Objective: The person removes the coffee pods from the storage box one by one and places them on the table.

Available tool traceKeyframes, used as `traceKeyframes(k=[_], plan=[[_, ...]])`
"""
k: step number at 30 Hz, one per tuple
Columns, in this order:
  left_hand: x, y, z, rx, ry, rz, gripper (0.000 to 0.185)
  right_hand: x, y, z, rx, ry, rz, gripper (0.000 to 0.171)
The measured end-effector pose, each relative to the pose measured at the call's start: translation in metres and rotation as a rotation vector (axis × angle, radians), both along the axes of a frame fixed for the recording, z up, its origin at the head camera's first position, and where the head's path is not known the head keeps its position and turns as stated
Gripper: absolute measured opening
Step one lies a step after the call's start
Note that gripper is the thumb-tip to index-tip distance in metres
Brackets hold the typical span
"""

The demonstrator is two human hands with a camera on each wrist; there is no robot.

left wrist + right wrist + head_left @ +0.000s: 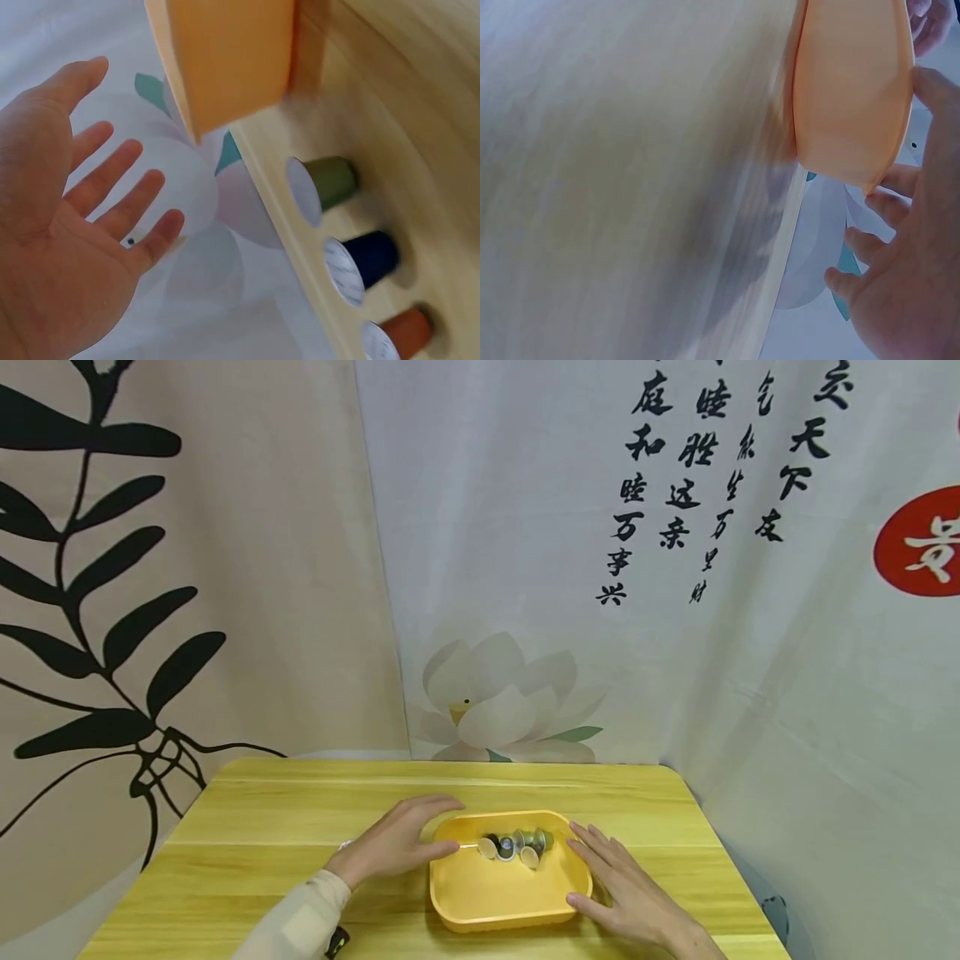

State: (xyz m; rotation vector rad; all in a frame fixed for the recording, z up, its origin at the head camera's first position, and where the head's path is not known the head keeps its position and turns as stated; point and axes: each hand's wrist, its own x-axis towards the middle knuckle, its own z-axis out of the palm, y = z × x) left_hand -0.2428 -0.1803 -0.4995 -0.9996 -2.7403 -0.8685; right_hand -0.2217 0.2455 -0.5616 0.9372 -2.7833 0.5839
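A yellow tray lies on a light wooden table, with several small capsules gathered at its far end. My left hand rests at the tray's far-left corner, fingers straight along the rim. In the left wrist view the left hand shows an empty palm with spread fingers beside the tray. My right hand lies flat on the table against the tray's right side. In the right wrist view the right hand has loose fingers beside the tray and grips nothing.
The left wrist view shows a green capsule, a dark blue capsule and an orange capsule lying on wood near the table edge. Printed cloth backdrops hang close behind the table.
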Motion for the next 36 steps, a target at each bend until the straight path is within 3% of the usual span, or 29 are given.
traceKeyframes(k=[9,21,28,36], plan=[[-0.006,0.024,0.007,-0.055,-0.055,-0.055,0.053,0.001,-0.001,0.002,-0.002,-0.001,-0.005,0.075],[-0.014,0.045,-0.002,-0.113,-0.138,-0.135,0.049,0.003,-0.003,0.003,-0.016,-0.006,0.001,0.073],[-0.017,0.053,-0.006,-0.194,-0.183,-0.132,0.054,0.003,-0.002,0.002,-0.005,0.020,0.009,0.074],[-0.019,0.062,-0.012,-0.305,-0.160,-0.108,0.057,0.000,0.000,-0.001,-0.006,0.017,0.010,0.073]])
